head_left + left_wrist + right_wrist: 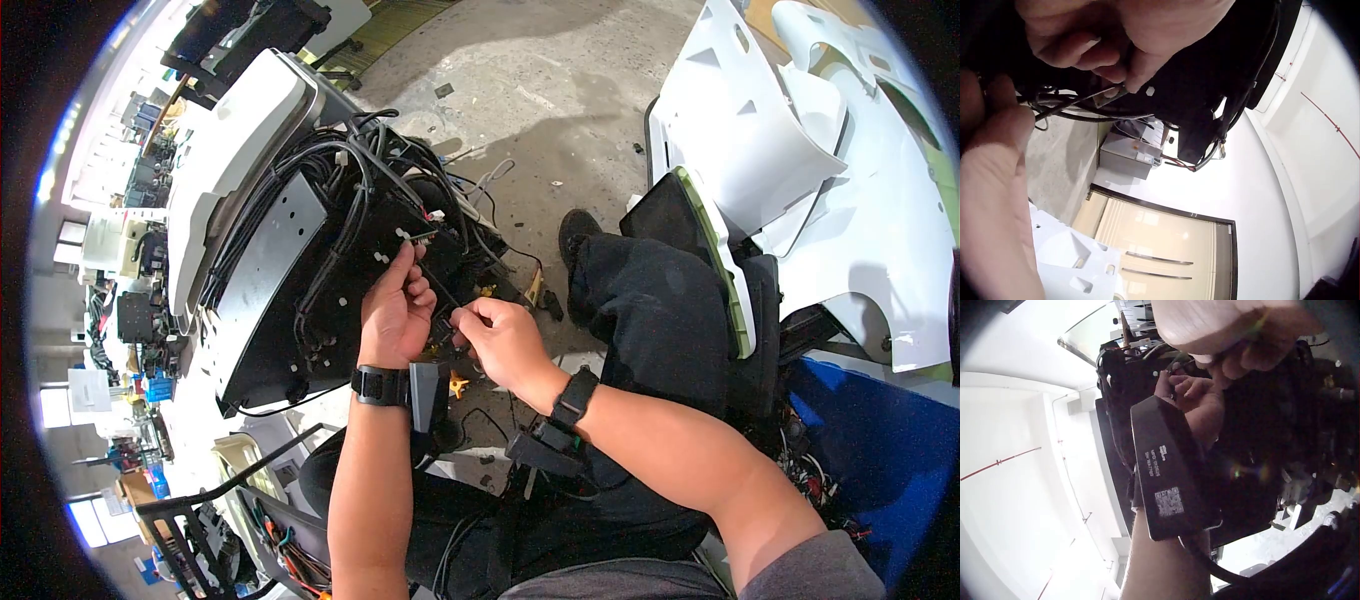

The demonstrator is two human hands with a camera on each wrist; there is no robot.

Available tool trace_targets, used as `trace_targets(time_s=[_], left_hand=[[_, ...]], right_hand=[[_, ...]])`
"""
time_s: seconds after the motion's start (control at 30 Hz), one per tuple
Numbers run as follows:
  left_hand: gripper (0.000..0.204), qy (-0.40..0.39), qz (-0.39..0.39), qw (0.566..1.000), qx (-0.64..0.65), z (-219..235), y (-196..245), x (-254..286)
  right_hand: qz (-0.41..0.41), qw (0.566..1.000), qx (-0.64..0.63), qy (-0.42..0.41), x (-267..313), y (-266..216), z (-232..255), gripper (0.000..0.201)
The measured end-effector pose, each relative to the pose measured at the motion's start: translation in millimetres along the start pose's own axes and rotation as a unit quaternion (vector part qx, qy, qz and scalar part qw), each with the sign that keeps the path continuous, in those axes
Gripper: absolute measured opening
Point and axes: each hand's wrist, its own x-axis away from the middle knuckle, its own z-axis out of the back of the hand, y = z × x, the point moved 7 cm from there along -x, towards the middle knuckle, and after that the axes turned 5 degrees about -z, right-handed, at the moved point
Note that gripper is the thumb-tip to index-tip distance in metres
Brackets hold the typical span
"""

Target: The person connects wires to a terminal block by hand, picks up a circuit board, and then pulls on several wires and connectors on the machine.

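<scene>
My left hand (397, 315), palm turned up in the head view, pinches a small green circuit board (425, 237) between thumb and fingers. The board sits close against a black panel (350, 275) with white plastic standoffs (382, 258). My right hand (508, 345) is lower and to the right, its fingers curled round the end of a thin straight rod (438, 287), like a screwdriver shaft. From there the rod runs up toward the left fingertips; in the left wrist view the metallic shaft (1079, 103) reaches them. Its handle is hidden inside the right hand.
Bundled black cables (345, 190) loop over the panel and its white housing (245, 140). White molded shells (740, 110) stand at the right, above a blue bin (870, 450). The person's leg (650, 310) is close to the right hand. Tools (285, 550) lie at lower left.
</scene>
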Motion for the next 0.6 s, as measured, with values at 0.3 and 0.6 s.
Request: trace_targets(time_s=[0.3, 0.6], left_hand=[[0.022, -0.022, -0.002, 1.0, -0.011, 0.7, -0.9, -1.7], [0.021, -0.038, -0.004, 0.999, -0.015, 4.1, -3.0, -3.8]], right_hand=[[-0.014, 0.994, -0.104, 0.028, 5.3, -5.0, 17.9, 0.026], [-0.057, 0.971, -0.228, 0.046, -17.9, -3.4, 7.5, 0.027]])
